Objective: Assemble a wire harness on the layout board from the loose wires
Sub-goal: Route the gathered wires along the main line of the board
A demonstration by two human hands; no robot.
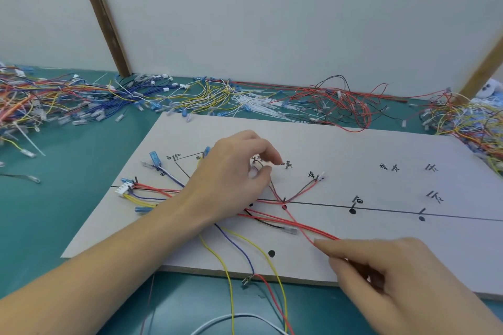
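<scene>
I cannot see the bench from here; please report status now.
Left hand pinching wire end at a board pin. Right hand gripping red wires. Layout board partly wired; nothing in the way.

- One view only, from a wide-angle camera worn on the person's head; no second view shared the scene.
- It looked forward and steeply down at the layout board point(353, 149), which filled the middle of the frame.
- It sat close: both forearms entered from the bottom edge, nearer than the board.
- Beyond the board's far edge, the green bench point(81, 171) and a pale upright panel point(272, 22) closed the view.
- Straight edges near the board bowed outward toward the frame's sides.
</scene>
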